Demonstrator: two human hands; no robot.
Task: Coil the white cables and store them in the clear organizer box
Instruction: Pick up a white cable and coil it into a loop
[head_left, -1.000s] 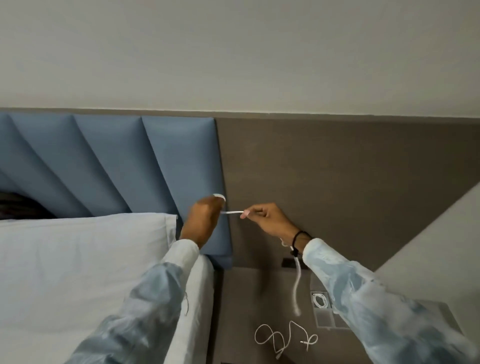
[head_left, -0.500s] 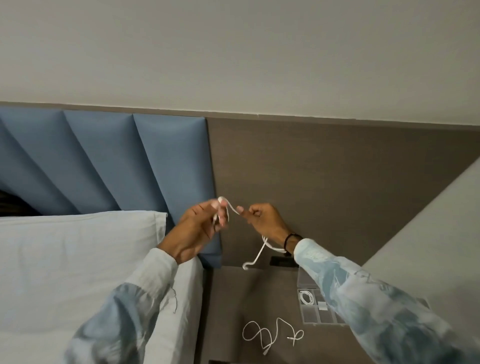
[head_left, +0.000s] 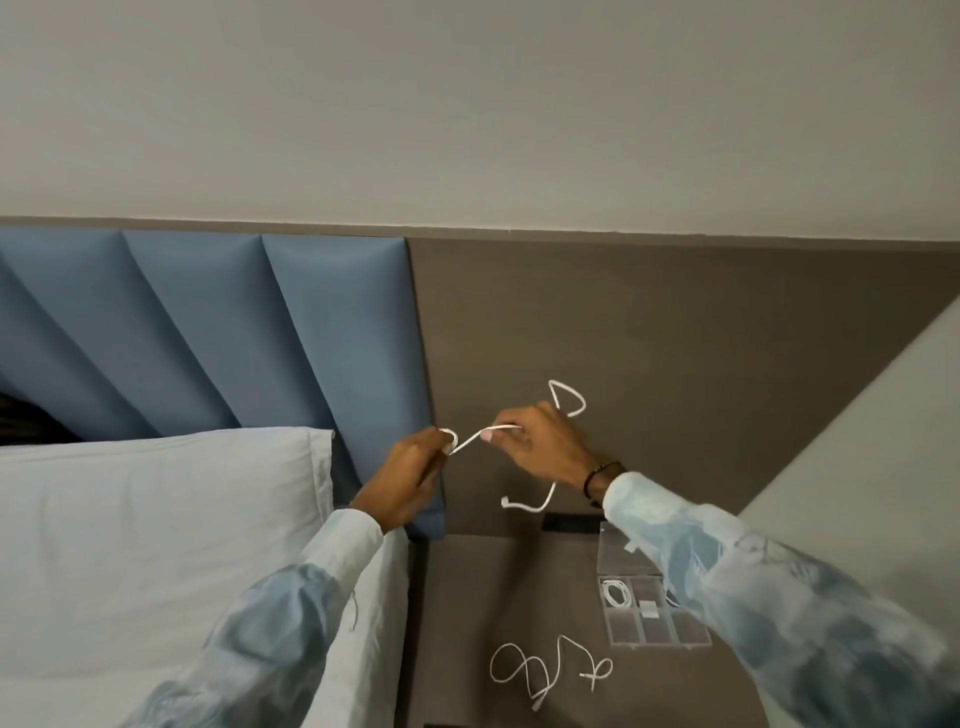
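Note:
Both hands hold one white cable (head_left: 470, 441) in the air above the bedside table. My left hand (head_left: 410, 475) pinches a small loop of it. A taut stretch runs to my right hand (head_left: 540, 447), which grips it; a loop sticks up past the knuckles and the free end hangs below, plug pointing left. A second white cable (head_left: 545, 670) lies loose and tangled on the table. The clear organizer box (head_left: 649, 631) stands open at the right, with a coiled white cable (head_left: 616, 594) in one compartment and my right sleeve over its right side.
The brown bedside table (head_left: 467, 597) is bounded by a bed with a white pillow (head_left: 156, 519) on the left, a blue padded headboard (head_left: 332, 332) and brown wall panel behind. A black wall socket (head_left: 571, 522) sits just behind the box.
My hands have moved apart and the cable between them has pulled straighter. A new loop stands above my right hand. The hanging end has shortened and swung left.

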